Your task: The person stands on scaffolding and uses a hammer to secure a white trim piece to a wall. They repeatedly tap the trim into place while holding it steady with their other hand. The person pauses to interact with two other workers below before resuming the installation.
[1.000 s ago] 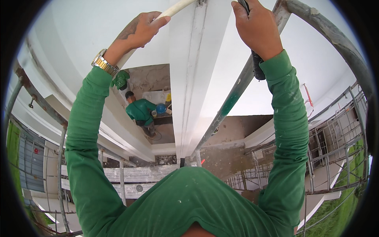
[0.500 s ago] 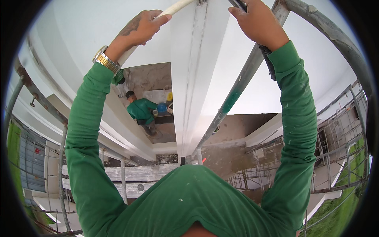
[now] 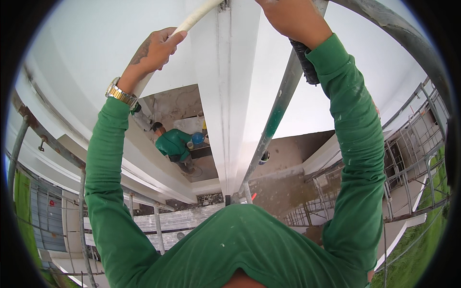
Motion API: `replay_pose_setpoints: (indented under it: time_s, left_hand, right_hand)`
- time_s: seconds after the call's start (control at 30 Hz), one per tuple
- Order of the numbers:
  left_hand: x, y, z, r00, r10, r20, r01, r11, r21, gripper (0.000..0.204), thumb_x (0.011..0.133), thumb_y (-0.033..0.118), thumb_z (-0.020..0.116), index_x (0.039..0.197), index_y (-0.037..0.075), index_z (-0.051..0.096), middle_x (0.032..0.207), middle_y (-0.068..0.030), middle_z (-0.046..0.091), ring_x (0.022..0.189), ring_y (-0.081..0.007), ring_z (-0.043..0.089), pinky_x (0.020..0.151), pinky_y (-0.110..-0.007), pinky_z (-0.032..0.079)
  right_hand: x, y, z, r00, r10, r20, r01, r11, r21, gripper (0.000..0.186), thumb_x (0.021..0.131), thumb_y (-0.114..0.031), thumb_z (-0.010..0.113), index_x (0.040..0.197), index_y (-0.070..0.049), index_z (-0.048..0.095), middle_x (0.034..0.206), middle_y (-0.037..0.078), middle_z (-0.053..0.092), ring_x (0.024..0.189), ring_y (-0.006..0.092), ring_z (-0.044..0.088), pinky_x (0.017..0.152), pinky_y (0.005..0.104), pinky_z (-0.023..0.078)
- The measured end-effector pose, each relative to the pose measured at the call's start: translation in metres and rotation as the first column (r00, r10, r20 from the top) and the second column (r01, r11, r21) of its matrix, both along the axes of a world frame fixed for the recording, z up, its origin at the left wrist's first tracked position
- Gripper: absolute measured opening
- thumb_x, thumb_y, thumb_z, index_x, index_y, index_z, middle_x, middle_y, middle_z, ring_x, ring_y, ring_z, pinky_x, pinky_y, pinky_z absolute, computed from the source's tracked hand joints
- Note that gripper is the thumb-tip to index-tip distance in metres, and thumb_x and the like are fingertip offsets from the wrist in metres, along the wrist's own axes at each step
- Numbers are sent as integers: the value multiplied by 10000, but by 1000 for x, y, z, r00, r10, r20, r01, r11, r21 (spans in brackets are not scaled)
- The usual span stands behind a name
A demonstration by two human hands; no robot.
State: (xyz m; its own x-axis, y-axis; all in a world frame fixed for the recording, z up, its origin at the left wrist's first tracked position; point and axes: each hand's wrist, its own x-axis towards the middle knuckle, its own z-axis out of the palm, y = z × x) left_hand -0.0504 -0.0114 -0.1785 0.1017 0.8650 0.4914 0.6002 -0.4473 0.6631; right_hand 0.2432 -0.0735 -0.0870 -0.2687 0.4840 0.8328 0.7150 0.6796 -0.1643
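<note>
My left hand (image 3: 156, 50), a metal watch at its wrist, is closed around a long cream-white pole (image 3: 199, 13). The pole runs up past the top edge, and its lower end passes behind my wrist. At the top edge my right hand (image 3: 294, 20) is partly cut off, its fingers mostly out of the picture. A dark rod-like tool with a rough black-wrapped end (image 3: 305, 63) juts out below that wrist; its other end is out of view. Between my hands runs a white grooved beam (image 3: 224, 72).
A grey scaffold tube (image 3: 276, 113) with a green patch slants beside my right arm. More scaffold pipes (image 3: 50, 134) stand at the left. Far below, a person in green (image 3: 172, 143) crouches near a blue round object (image 3: 197, 138). Metal planks (image 3: 158, 218) lie beneath me.
My right hand has moved up and left, partly out of the picture, with the dark tool. My left hand has shifted slightly left and down, still around the pole. The view has tilted a little.
</note>
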Motion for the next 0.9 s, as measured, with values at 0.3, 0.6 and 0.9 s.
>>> replay_pose_setpoints:
  time_s: [0.3, 0.6, 0.9]
  left_hand:
    - [12, -12, -4, 996, 49, -80, -45, 998, 45, 532, 991, 513, 581, 1191, 28, 669, 650, 57, 461, 424, -13, 402, 337, -204, 342]
    - [10, -8, -2, 996, 76, -49, -75, 997, 14, 534, 989, 509, 578, 1207, 29, 661, 628, 55, 425, 404, -16, 369, 310, -215, 319]
    - [14, -8, 13, 999, 13, -30, -15, 997, -81, 529, 995, 497, 581, 1211, 18, 645, 602, 57, 402, 370, -13, 338, 297, -209, 310]
  right_hand:
    - [11, -14, 5, 992, 123, -25, -116, 977, 178, 542, 957, -102, 585, 1449, 83, 450, 1406, 320, 538, 1343, 405, 518, 1137, 368, 383]
    - [7, 15, -8, 981, -18, 193, 28, 998, -50, 536, 957, -101, 555, 1460, 53, 450, 1250, 345, 621, 1162, 475, 621, 1031, 434, 479]
    - [-6, -46, 58, 989, -75, 128, 115, 931, -345, 534, 973, -120, 538, 1477, 21, 434, 1278, 328, 609, 1190, 459, 599, 1048, 446, 468]
